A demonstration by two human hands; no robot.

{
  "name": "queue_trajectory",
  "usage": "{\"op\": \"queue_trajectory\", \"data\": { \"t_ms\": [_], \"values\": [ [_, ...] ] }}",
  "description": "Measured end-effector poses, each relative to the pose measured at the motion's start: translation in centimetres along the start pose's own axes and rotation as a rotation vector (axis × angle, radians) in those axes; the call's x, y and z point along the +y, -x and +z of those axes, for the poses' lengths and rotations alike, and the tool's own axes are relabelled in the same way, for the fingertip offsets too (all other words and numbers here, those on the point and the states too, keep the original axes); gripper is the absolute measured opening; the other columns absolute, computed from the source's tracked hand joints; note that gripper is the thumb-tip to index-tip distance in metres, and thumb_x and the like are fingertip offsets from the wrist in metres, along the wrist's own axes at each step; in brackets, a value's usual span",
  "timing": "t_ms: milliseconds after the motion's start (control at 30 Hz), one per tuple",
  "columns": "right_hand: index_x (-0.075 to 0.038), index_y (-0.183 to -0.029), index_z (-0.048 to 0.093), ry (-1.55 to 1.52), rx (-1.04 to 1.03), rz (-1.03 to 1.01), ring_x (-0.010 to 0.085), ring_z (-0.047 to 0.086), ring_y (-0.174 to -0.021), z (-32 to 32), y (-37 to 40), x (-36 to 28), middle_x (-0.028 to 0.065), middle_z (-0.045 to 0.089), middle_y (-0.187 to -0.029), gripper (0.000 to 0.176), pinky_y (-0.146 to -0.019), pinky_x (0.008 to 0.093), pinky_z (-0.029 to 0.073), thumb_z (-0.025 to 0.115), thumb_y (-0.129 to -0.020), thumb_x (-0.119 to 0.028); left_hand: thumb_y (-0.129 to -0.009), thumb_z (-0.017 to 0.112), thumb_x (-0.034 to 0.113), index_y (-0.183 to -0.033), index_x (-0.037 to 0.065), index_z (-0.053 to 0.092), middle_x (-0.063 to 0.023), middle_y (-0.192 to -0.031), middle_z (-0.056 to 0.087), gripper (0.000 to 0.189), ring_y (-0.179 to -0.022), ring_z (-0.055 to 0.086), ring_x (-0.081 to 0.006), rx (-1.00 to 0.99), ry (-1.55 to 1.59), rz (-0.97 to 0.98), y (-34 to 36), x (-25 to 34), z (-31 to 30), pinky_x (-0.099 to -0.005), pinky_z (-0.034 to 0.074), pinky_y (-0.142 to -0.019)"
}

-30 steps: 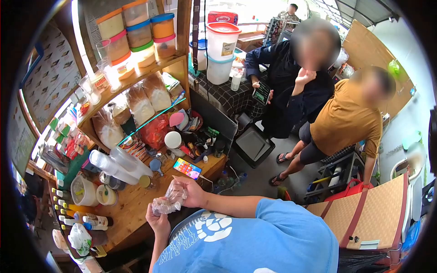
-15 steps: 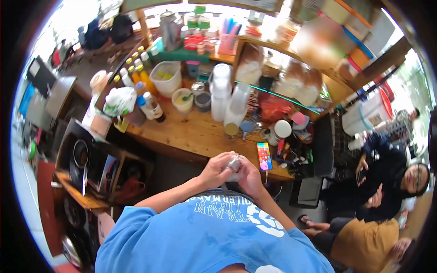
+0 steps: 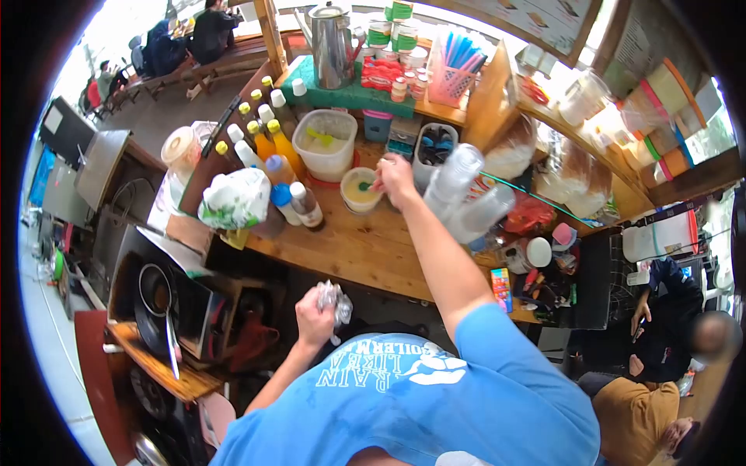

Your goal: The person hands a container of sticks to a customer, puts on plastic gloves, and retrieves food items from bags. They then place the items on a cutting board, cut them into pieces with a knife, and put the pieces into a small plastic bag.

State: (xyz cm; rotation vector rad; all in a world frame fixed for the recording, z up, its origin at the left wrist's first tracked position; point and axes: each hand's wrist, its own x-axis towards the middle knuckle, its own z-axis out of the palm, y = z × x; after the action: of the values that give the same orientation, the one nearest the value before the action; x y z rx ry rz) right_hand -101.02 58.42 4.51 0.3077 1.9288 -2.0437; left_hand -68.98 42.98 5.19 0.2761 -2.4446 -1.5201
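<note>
My left hand (image 3: 315, 317) is closed around crumpled clear plastic (image 3: 336, 304) in front of the counter's edge. My right hand (image 3: 395, 179) is stretched out over the wooden counter (image 3: 365, 252), its fingers bent together at the right side of a small white tub (image 3: 357, 200). What these fingers hold, if anything, is hidden. A green spoon stands in the tub. Behind it sits a larger white container (image 3: 325, 159) with a yellow-green scoop. Stacked clear cups (image 3: 454, 182) are right of my right hand.
Capped bottles (image 3: 284, 147) and a white-green plastic bag (image 3: 233, 199) stand on the left. A metal pitcher (image 3: 332, 50) and pink straw holder (image 3: 451, 84) are behind. A lit phone (image 3: 501, 289) lies at right. A seated person (image 3: 660, 326) is far right.
My hands have parted. The right one has moved forward to the small tub; the left has moved left and down with the crumpled plastic. The view has shifted left.
</note>
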Motion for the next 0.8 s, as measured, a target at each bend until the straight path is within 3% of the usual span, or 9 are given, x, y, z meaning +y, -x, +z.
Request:
{"op": "queue_trajectory", "data": {
  "t_ms": [33, 100, 167, 333, 467, 533, 667, 733, 800],
  "values": [
    [0.005, -0.132, 0.050, 0.181, 0.140, -0.037, 0.0292, 0.071, -0.078, 0.8, -4.6, 0.7, 0.0175, 0.069, -0.097, 0.051, -0.069, 0.0426, 0.060, 0.060, -0.087, -0.016, -0.091, 0.069, 0.012, -0.088, -0.002, 0.068, -0.0118, -0.073, 0.066, 0.015, -0.065, 0.063, -0.0187, -0.024, -0.029, 0.028, -0.5, -0.9, -1.4, -0.0335, 0.049, -0.061],
    [0.006, -0.136, 0.050, 0.783, 0.293, -0.135, 0.0414, 0.069, -0.098, 0.8, -10.7, 1.0, 0.0276, 0.067, -0.114, 0.060, -0.086, 0.0461, 0.056, 0.058, -0.080, -0.017, -0.090, 0.069, 0.010, -0.089, -0.002, 0.068, -0.0146, -0.077, 0.066, 0.013, -0.068, 0.064, -0.0252, -0.082, -0.043, 0.090, -1.6, -2.6, -4.4, -0.0342, 0.049, -0.063],
    [0.005, -0.133, 0.053, 0.865, 0.344, -0.126, 0.0453, 0.061, -0.114, 0.9, -13.4, 1.3, 0.0328, 0.062, -0.122, 0.058, -0.097, 0.0450, 0.051, 0.057, -0.080, -0.018, -0.088, 0.068, 0.008, -0.091, -0.003, 0.069, -0.0165, -0.080, 0.065, 0.012, -0.072, 0.065, -0.0285, -0.093, -0.062, 0.104, -2.8, -4.5, -7.2, -0.0353, 0.050, -0.066],
    [0.004, -0.125, 0.057, 1.113, 0.344, -0.040, 0.0419, 0.063, -0.113, 0.5, -14.4, 1.4, 0.0287, 0.065, -0.120, 0.048, -0.096, 0.0465, 0.052, 0.059, -0.084, -0.022, -0.088, 0.068, 0.008, -0.090, -0.002, 0.069, -0.0151, -0.078, 0.065, 0.011, -0.068, 0.064, -0.0253, -0.014, -0.076, -0.093, -3.9, -7.1, -12.2, -0.0351, 0.048, -0.062],
    [0.003, -0.125, 0.058, 1.287, 0.375, 0.016, 0.0400, 0.065, -0.111, 1.5, -14.0, 1.0, 0.0261, 0.066, -0.120, 0.047, -0.093, 0.0464, 0.054, 0.062, -0.085, -0.021, -0.088, 0.067, 0.009, -0.091, -0.001, 0.070, -0.0147, -0.077, 0.064, 0.011, -0.066, 0.063, -0.0265, -0.045, -0.121, -0.089, -5.0, -8.3, -14.1, -0.0356, 0.047, -0.060],
    [0.002, -0.126, 0.057, 1.320, 0.401, 0.036, 0.0391, 0.066, -0.112, 1.5, -14.0, 0.8, 0.0251, 0.066, -0.121, 0.047, -0.093, 0.0465, 0.054, 0.063, -0.085, -0.020, -0.082, 0.063, 0.001, -0.094, -0.001, 0.070, -0.0178, -0.083, 0.066, 0.014, -0.075, 0.065, -0.0356, -0.105, -0.140, -0.074, -5.9, -8.2, -14.7, -0.0382, 0.051, -0.066],
    [-0.001, -0.113, 0.068, 1.423, 0.383, 0.001, 0.0375, 0.069, -0.106, 1.2, -13.4, -0.1, 0.0204, 0.070, -0.113, 0.034, -0.089, 0.0473, 0.056, 0.063, -0.086, -0.021, -0.082, 0.063, 0.001, -0.093, -0.001, 0.070, -0.0175, -0.083, 0.066, 0.013, -0.075, 0.065, -0.0359, -0.169, -0.126, -0.105, -7.4, -7.7, -14.9, -0.0395, 0.051, -0.066],
    [-0.002, -0.107, 0.072, 1.462, 0.370, 0.013, 0.0373, 0.070, -0.104, 1.1, -12.4, -0.4, 0.0189, 0.072, -0.109, 0.030, -0.087, 0.0472, 0.057, 0.063, -0.086, -0.022, -0.082, 0.063, 0.001, -0.093, -0.001, 0.070, -0.0170, -0.083, 0.066, 0.013, -0.075, 0.064, -0.0358, -0.142, -0.085, 0.005, -7.9, -7.8, -14.7, -0.0401, 0.051, -0.066],
    [-0.005, -0.097, 0.075, 1.513, 0.349, -0.114, 0.0396, 0.071, -0.096, 1.0, -9.9, -0.1, 0.0193, 0.073, -0.101, 0.025, -0.081, 0.0478, 0.058, 0.064, -0.087, -0.025, -0.082, 0.063, 0.001, -0.093, -0.001, 0.070, -0.0172, -0.083, 0.066, 0.013, -0.076, 0.065, -0.0361, -0.152, -0.085, 0.007, -8.2, -7.9, -14.6, -0.0400, 0.051, -0.067]
  ]
}}
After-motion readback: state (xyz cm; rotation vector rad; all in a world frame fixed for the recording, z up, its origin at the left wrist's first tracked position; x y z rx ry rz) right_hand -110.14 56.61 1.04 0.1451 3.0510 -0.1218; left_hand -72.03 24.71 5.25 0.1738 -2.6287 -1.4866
